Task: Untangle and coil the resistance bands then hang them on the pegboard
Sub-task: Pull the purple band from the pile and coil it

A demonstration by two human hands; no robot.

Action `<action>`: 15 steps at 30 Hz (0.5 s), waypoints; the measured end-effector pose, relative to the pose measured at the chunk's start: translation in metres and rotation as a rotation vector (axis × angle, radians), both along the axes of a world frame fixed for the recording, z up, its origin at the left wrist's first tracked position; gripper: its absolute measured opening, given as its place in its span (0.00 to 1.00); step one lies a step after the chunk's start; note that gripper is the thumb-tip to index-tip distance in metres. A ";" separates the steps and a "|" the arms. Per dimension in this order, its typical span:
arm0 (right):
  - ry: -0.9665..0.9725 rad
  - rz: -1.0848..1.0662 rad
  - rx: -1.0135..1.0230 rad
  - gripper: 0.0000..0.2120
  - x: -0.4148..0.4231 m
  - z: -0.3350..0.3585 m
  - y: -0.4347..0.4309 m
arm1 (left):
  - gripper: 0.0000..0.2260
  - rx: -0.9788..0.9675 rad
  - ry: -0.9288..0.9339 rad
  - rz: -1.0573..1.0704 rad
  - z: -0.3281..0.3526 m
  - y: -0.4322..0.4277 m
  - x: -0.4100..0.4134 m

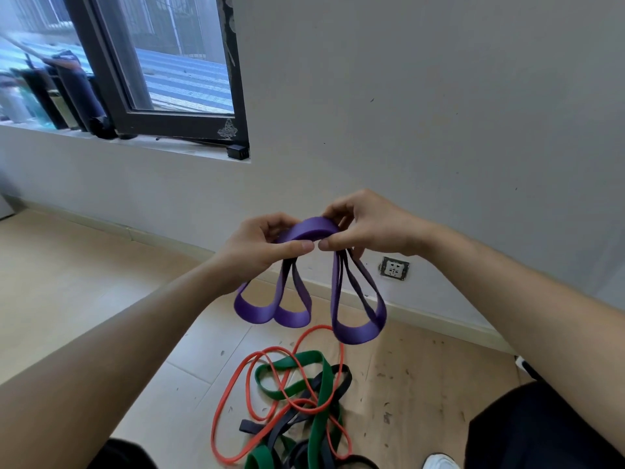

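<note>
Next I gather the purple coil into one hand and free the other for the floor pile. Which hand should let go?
Probably left. The left hand sits more directly above the tangled pile, while the right hand curls over the top fold of the purple band.

Bare floor (84, 282) left, tangled bands (297, 407) on the floor beneath hanging purple loops (304, 299)

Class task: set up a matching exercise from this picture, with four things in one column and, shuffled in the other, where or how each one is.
Things:
1 purple band
2 orange band
3 green band
4 socket

States:
A wide, tangled on the floor
B set in the wall
C held by left hand and right hand
D thin, tangled on the floor

Pairs: 1-C, 2-D, 3-A, 4-B
</note>
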State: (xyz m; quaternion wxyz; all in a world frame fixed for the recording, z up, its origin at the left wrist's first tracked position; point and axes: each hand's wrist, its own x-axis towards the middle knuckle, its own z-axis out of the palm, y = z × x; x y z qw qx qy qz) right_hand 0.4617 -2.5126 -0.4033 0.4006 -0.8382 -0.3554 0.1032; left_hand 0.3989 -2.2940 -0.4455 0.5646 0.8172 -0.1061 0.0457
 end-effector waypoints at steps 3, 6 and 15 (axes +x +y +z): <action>0.023 0.002 0.071 0.13 -0.002 0.000 -0.003 | 0.19 0.023 0.038 -0.054 -0.008 -0.001 -0.001; 0.051 -0.016 0.196 0.15 -0.002 0.003 -0.006 | 0.24 0.007 0.087 -0.113 -0.014 -0.006 -0.003; 0.219 0.075 0.557 0.19 -0.004 0.007 -0.006 | 0.29 -0.154 0.024 -0.110 -0.014 -0.035 -0.006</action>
